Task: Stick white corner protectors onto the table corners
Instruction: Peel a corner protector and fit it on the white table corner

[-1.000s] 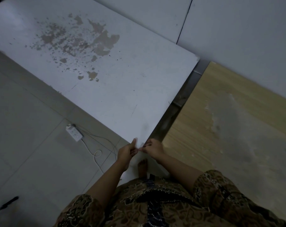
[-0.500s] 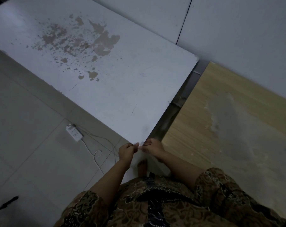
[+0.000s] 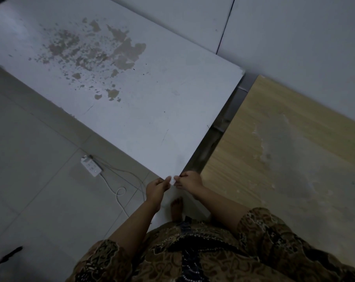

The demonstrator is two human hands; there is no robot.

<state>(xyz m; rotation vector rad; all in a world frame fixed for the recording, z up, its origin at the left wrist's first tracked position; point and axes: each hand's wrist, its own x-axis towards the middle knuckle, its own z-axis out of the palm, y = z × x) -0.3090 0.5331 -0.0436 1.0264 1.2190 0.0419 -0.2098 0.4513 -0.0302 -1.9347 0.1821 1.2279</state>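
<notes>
Hands meet at the near corner of the white bench, seen from the head camera looking down. Left hand and right hand both pinch a small white corner protector between curled fingertips; each grip is closed down on the piece. The protector sits right at the tip of the bench corner, touching it; whether it is fully seated on the corner cannot be told, since it is small and partly hidden by the fingers.

Bench top: white, with a large patch of brown flaking toward its far left part. A wooden bench stands to the right, separated from the white one by a narrow dark gap; its surface has a dull grey smear.

Floor: pale tiles. A white power strip lies on the tiles left of the hands, with a white cable looping from it. A dark object lies at the lower left edge, too dim to identify. One bare foot shows below the hands. Patterned brown sleeves cover the upper arms.
</notes>
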